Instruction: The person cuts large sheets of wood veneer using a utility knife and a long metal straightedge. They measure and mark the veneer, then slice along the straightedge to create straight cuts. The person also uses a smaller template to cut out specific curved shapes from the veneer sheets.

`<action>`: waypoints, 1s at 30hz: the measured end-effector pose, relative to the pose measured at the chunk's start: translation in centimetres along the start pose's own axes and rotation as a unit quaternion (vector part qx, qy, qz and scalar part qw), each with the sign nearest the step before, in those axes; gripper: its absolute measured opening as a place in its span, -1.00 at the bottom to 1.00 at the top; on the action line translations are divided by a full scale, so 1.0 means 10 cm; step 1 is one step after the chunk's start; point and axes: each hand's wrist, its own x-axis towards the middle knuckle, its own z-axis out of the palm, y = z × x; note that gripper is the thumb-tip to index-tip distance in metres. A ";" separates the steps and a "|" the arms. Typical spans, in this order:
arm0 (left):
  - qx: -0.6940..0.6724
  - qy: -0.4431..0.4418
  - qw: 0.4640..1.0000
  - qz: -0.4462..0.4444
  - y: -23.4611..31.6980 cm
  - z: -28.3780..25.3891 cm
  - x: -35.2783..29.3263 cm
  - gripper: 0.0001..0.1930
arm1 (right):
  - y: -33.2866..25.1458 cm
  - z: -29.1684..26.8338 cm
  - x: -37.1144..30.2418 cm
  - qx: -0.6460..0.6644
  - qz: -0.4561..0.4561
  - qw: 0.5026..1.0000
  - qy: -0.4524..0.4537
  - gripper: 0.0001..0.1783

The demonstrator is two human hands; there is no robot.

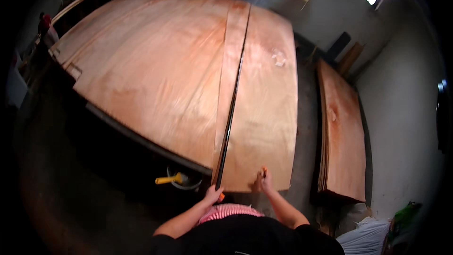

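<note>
A long dark straight bar (pixel 234 101) lies across a wide sheet of wood veneer (pixel 155 80), running from the near edge to the far edge. My left hand (pixel 213 193) is closed round the near end of this bar, with a bit of orange showing beside the fingers. To the right of the bar, over the near part of a pale veneer strip (pixel 264 127), my right hand (pixel 265 182) is closed on a small orange-tipped tool (pixel 264 170). Its kind is too small to make out. A torn patch (pixel 279 58) marks the veneer farther off.
A yellow-handled brush (pixel 168 179) rests on a round container (pixel 186 187) below the table edge at left. Another stack of veneer sheets (pixel 343 132) stands on the right, near the wall. White sacking (pixel 365 238) lies at lower right. Someone in red (pixel 46 24) is at far left.
</note>
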 end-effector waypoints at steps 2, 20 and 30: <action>-0.004 0.008 1.000 -0.025 -0.06 0.01 -0.06 -0.81 | -0.48 0.22 -0.02 0.083 -0.068 0.994 0.038 -0.53; 0.322 -0.070 0.944 0.015 -0.58 0.87 -0.23 -0.44 | -1.33 1.34 -0.19 -0.440 -0.277 0.711 -0.474 -0.71; 0.019 -0.019 0.993 -0.110 -1.18 2.03 -0.07 -0.72 | -0.92 -1.35 0.08 0.361 -0.129 0.893 -0.234 -0.78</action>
